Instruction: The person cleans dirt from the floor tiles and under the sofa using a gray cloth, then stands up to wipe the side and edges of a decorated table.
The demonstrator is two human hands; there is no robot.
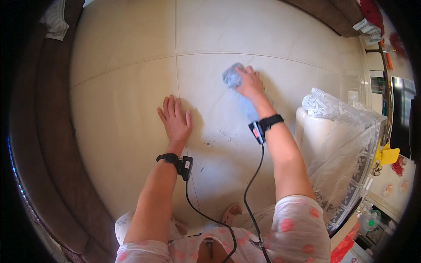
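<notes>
My right hand (251,83) grips a bunched grey-blue cloth (233,76) and presses it on the pale floor tiles (131,131). Part of the cloth trails back beneath my right wrist. To the left, my left hand (176,120) rests flat on the floor with its fingers spread, beside a tile joint, holding nothing. Small dark specks of dirt (210,143) lie on the tile between my two forearms. Each wrist wears a black strap with a small cabled device.
A brown sofa (56,131) runs along the left, and more brown furniture (322,14) stands at the upper right. A white lace-covered table (342,138) is close to my right arm. Cables (253,174) hang from both wrist devices. My pink shoe (231,213) is below.
</notes>
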